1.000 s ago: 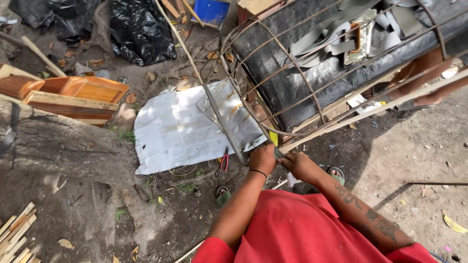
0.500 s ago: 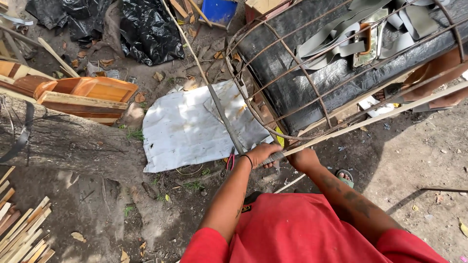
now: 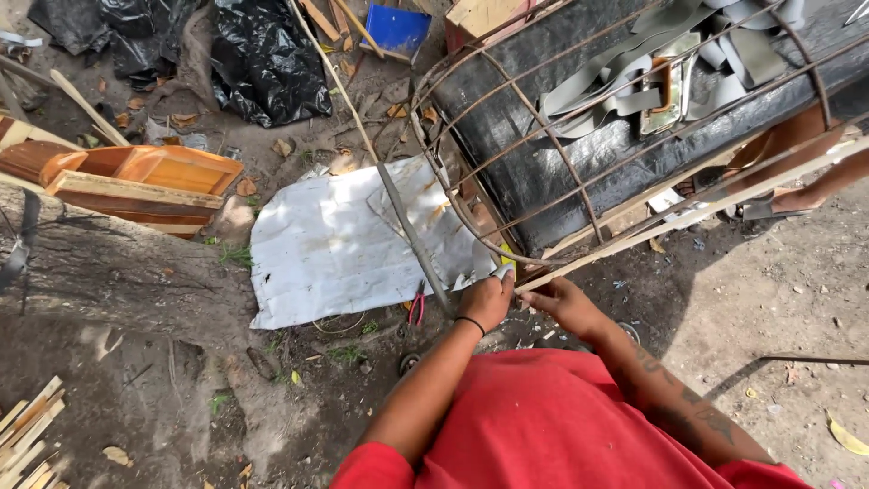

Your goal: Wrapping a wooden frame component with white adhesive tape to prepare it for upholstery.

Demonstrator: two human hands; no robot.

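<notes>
Two bare hands meet at the lower rim of a rusty wire cage (image 3: 579,154); the left hand (image 3: 486,299) is closed around a rim wire; the right hand (image 3: 563,301) grips a pale wooden strip (image 3: 697,213); red-handled pliers (image 3: 417,306) lie beside a white metal sheet (image 3: 335,244).

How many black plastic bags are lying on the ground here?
2. One large black plastic bag lies top centre-left beside the long stick; another black plastic bag sits at the top left corner, partly cut off. More may lie outside view.
</notes>
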